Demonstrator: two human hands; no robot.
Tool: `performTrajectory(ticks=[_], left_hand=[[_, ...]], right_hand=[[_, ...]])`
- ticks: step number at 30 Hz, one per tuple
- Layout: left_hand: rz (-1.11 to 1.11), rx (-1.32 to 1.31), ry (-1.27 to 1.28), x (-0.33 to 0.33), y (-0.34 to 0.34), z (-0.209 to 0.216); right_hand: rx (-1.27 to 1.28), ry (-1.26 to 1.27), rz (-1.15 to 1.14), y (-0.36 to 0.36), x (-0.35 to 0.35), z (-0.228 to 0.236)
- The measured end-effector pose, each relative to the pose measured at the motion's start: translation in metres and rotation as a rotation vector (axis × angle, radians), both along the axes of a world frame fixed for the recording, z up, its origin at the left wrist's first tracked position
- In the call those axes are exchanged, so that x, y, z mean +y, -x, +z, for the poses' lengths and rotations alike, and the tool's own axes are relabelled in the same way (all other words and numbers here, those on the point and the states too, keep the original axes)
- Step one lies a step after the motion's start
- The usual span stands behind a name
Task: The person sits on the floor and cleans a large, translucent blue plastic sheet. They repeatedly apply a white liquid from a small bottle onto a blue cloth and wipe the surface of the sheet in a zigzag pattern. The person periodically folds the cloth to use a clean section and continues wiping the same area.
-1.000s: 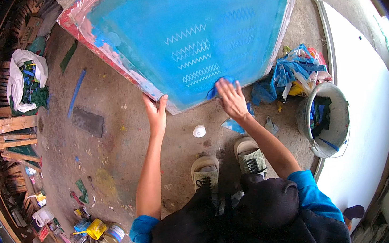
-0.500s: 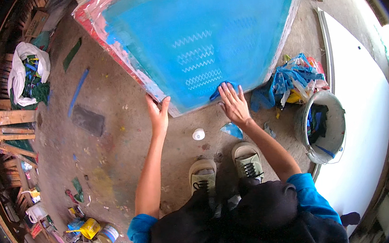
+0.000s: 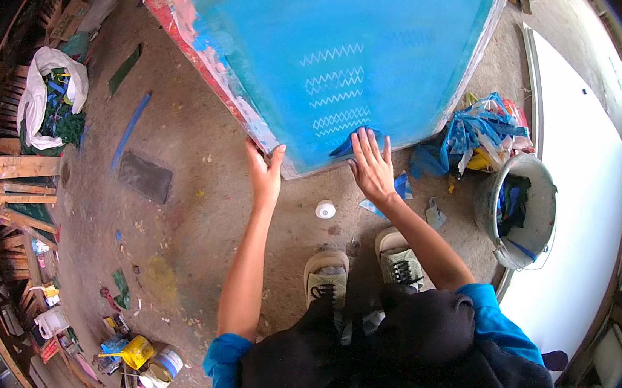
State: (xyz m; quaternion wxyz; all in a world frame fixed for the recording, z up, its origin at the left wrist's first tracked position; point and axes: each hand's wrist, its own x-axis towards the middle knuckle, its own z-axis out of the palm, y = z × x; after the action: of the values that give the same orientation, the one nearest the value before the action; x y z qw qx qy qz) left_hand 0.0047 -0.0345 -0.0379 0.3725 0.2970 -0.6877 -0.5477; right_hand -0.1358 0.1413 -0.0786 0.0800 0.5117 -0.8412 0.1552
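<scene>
A large framed printing screen [image 3: 264, 40] leans before me, its mesh coated blue with rows of pale zigzag lines [image 3: 335, 79]. Tape and smears of red and pink paint cover its frame. My left hand [image 3: 265, 174] grips the frame at the lower left corner, thumb on the front and fingers going behind the edge. With fingers stretched forward, my right hand [image 3: 373, 166] holds a crumpled blue cloth [image 3: 345, 145] pressed to the screen near its lower edge. The cloth sits just below the lowest zigzag rows. Part of it is hidden under my fingers.
A grey bucket [image 3: 496, 205] with dark scraps stands at right, beside crumpled blue plastic [image 3: 482, 130] and a large white panel [image 3: 584, 195]. A small white round object [image 3: 325, 209] lies before my shoes. Paint cans [image 3: 166, 364] and a white sack [image 3: 50, 89] are at left.
The screen has shifted rightward in view with my left hand on its corner. My right hand and the cloth have slid slightly left across the mesh.
</scene>
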Motion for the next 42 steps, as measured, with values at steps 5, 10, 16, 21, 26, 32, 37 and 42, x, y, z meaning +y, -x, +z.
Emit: performTrajectory(ticks=[5,10,16,21,26,32,37,42], left_hand=[[0.020,0.099,-0.060,0.004,0.001,-0.005],[-0.022,0.029,-0.031,0.002,0.000,0.003],[0.164,-0.044,0.054,0.025,0.011,-0.013],[0.145,-0.161,0.221,0.026,0.009,-0.012],[0.190,-0.119,0.159,0.027,0.009,-0.016],[0.154,-0.081,0.164,0.030,0.016,-0.012],[0.150,-0.092,0.116,0.025,0.010,-0.017],[0.131,-0.011,0.109,0.026,0.014,-0.019]], right_hand=[[-0.213,0.008,0.421,-0.022,-0.025,0.011],[-0.082,0.010,0.022,-0.002,0.006,-0.004],[-0.128,-0.035,0.383,-0.025,-0.014,-0.017],[-0.067,-0.013,0.046,-0.003,0.009,-0.018],[-0.114,-0.066,0.376,0.000,0.003,-0.009],[-0.202,0.175,0.020,-0.004,0.006,-0.012],[0.026,-0.134,0.436,0.008,0.000,0.000],[-0.125,0.029,0.095,0.000,0.002,-0.003]])
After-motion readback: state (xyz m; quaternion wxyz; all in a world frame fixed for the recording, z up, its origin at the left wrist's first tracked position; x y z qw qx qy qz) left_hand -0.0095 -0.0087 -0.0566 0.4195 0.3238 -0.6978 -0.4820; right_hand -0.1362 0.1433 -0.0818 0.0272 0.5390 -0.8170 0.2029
